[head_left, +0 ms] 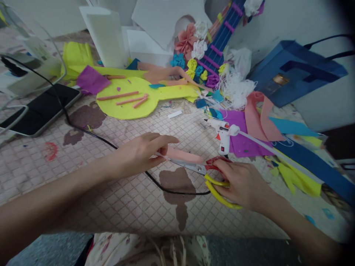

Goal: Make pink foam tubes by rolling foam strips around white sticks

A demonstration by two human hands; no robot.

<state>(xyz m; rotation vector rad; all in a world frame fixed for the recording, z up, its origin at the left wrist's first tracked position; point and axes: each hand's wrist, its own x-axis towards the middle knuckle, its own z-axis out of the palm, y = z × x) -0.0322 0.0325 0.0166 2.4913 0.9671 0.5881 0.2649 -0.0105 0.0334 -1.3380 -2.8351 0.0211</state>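
My right hand (pixel 241 181) grips a pair of scissors (pixel 199 169) by their red and yellow handles. The blades point left, close together, toward the fingers of my left hand (pixel 146 151). Thumb and fingers of that left hand are pinched at one end of a salmon-pink paper strip (pixel 185 155), which runs behind the blades. A thin pale edge shows at the fingertips by the scissor tips. Whether the blades are cutting the strip I cannot tell.
A white glue gun (pixel 224 138) lies right of centre, near purple paper (pixel 235 136). Behind are a yellow guitar-shaped cutout (pixel 130 109) with pink sticks, paper flowers (pixel 186 40) and a blue bag (pixel 294 70). A black cable (pixel 94 133) crosses the table; a phone (pixel 41 109) lies left.
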